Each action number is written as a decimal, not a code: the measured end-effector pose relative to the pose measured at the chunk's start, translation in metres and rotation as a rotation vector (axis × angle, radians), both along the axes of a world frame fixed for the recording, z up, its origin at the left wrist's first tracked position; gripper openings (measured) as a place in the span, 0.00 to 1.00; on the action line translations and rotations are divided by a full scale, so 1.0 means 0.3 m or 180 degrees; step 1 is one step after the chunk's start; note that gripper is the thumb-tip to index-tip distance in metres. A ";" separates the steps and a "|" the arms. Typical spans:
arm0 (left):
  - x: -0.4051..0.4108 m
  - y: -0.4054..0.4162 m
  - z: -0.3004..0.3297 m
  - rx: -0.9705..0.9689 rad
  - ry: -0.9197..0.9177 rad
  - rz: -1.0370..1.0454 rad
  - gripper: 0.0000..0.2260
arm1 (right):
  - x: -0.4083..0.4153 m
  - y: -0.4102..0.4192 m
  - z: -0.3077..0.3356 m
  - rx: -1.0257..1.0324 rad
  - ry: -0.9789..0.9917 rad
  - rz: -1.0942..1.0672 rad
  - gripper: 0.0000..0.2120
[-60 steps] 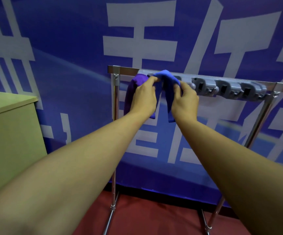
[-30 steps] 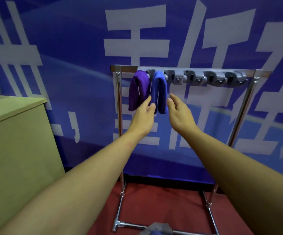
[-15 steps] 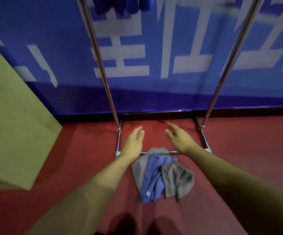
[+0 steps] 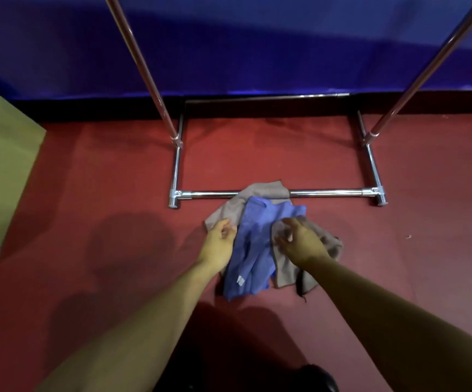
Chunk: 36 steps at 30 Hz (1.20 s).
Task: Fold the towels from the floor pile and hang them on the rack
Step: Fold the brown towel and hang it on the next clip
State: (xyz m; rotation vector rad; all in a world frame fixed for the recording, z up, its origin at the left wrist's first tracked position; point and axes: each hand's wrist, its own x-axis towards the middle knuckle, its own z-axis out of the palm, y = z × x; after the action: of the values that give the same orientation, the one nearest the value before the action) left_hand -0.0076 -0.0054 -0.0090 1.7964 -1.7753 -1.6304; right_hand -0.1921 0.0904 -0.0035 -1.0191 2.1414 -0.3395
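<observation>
I watched both hands reach down over the towel pile on the red floor (image 4: pixel 87 193). The left hand (image 4: pixel 220 241) hung with fingers loosely curled, holding nothing, at the left edge of the blue towel (image 4: pixel 253 250). The right hand (image 4: pixel 299 241) was spread, fingers relaxed, over a grey towel (image 4: pixel 285 274) on the pile's right side. Another grey towel (image 4: pixel 263 190) lay draped over the front bar of the rack (image 4: pixel 328 192). A tan cabinet (image 4: pixel 0 165) stood at the left.

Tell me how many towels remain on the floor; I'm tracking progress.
3 visible: a grey cloth towel over the rack's base bar, a blue cloth towel centre, another grey one right. More may hide underneath.
</observation>
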 end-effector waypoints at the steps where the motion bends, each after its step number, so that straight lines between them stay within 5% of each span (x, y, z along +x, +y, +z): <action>1: -0.010 0.007 -0.044 0.0071 -0.0031 0.0014 0.18 | 0.000 -0.001 -0.041 -0.0074 0.0140 -0.0139 0.16; 6: -0.104 0.046 -0.196 0.0181 -0.0006 0.0000 0.17 | -0.021 0.000 -0.173 -0.0143 0.0892 -0.0758 0.35; 9: -0.204 0.058 -0.233 0.0293 0.0087 0.0071 0.17 | -0.064 0.028 -0.225 -0.0326 0.1162 -0.1348 0.33; 13: -0.330 0.074 -0.266 0.0626 0.0205 0.0298 0.19 | -0.148 0.072 -0.256 0.0047 0.0488 -0.3114 0.31; 16: -0.368 0.087 -0.291 0.0671 0.0042 0.0236 0.20 | -0.226 0.127 -0.303 0.0289 -0.0448 -0.3732 0.37; 30: -0.379 0.085 -0.295 0.0609 0.0379 0.0171 0.17 | -0.220 0.205 -0.360 0.0103 -0.2222 -0.3938 0.51; 33: -0.363 0.072 -0.264 0.0829 0.0553 0.0274 0.14 | -0.210 0.199 -0.326 -0.0112 -0.2646 -0.3851 0.47; 36: -0.342 0.054 -0.212 0.0903 0.0785 0.0486 0.16 | -0.197 0.191 -0.245 -0.0268 -0.2897 -0.3594 0.31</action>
State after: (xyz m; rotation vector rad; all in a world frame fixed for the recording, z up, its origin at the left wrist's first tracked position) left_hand -0.1102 0.0107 -0.0725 1.6951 -1.3258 -2.0182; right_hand -0.2512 0.1478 -0.0769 0.4154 1.5961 -1.1519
